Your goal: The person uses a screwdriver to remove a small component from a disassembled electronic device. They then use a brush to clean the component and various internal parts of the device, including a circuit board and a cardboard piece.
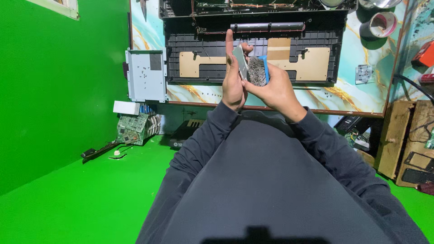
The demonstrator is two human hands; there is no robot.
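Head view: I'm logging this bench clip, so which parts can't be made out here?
- Grey piece in left hand: edge-on, face unseen.
- Brush: handle hidden by right hand.
- Circuit boards: too small.
- Black casing: top cut off by the frame edge.

The person wears a dark grey long-sleeved top, its sleeves [199, 144] reaching both wrists.

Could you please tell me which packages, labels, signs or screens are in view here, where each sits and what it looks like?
White flat box: on the stack of circuit boards by the green wall, rectangular, plain.
Small label: on the black device on the floor under the table, white mark on black.
Tape rolls: upper right on the marbled table, round, pale with reddish core.
No screens or signs show.
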